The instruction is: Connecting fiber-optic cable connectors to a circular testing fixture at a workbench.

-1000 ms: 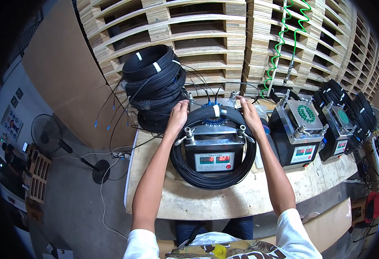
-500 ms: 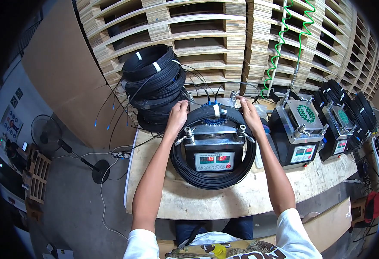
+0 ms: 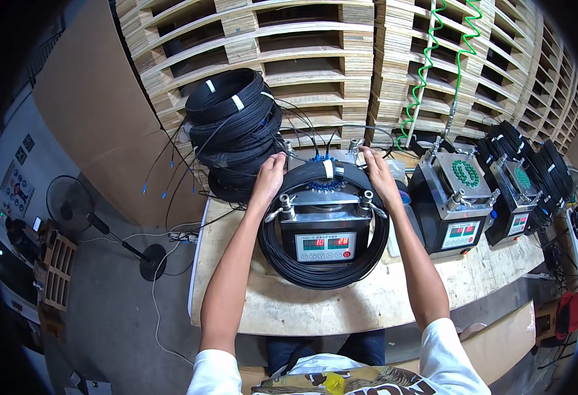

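A bench-top polishing machine with a lit red display stands on the table in front of me. Over it lies a coil of black cable, its top bound with white tape. Blue connectors ring the machine's top plate. My left hand is closed at the far left corner clamp, beside the coil. At the far right corner clamp, my right hand has its fingers bent over the lever. Both levers are mostly hidden by the fingers. The two front clamps have nothing on them.
A tall stack of black cable coils stands behind left, loose ends trailing. Two similar machines stand to the right, with more coils beyond. Wooden pallets rise behind the table. A floor fan stands at left.
The red digits on the machine's display have changed. My hands and the coil have stayed in place, apart from a very slight shift of the whole view.
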The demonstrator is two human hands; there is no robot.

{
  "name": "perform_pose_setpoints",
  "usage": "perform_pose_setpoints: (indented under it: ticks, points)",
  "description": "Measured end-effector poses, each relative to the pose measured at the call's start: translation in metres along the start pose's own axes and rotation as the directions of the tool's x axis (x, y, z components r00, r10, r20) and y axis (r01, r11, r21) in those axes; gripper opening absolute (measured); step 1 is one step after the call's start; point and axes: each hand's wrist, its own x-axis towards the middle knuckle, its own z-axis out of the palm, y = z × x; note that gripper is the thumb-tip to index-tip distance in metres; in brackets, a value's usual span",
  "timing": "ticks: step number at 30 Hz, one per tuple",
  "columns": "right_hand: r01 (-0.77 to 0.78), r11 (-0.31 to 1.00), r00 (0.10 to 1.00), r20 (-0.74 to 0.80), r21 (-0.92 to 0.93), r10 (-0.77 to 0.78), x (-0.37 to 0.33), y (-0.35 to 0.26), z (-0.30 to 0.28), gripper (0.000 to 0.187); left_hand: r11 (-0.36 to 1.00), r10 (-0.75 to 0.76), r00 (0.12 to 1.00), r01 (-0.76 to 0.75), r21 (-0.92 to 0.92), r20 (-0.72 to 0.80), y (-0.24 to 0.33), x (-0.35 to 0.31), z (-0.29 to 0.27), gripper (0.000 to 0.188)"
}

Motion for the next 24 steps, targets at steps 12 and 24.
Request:
perform_pose_setpoints:
  ticks: [12, 24]
  points:
    - [-0.037, 0.997, 0.999, 0.021, 0.068, 0.036, 0.000, -0.004, -0.001, 0.052, 1.000, 0.008, 0.999, -0.008, -0.007, -0.042, -0.002, -0.001, 0.003, 0.040]
    - [-0.001, 0.998, 1.000, -0.009, 0.056, 0.002, -0.003, -0.013, 0.001, 0.056, 0.999, -0.034, 0.999, 0.033, -0.009, -0.015, -0.006, 0.003, -0.001, 0.049]
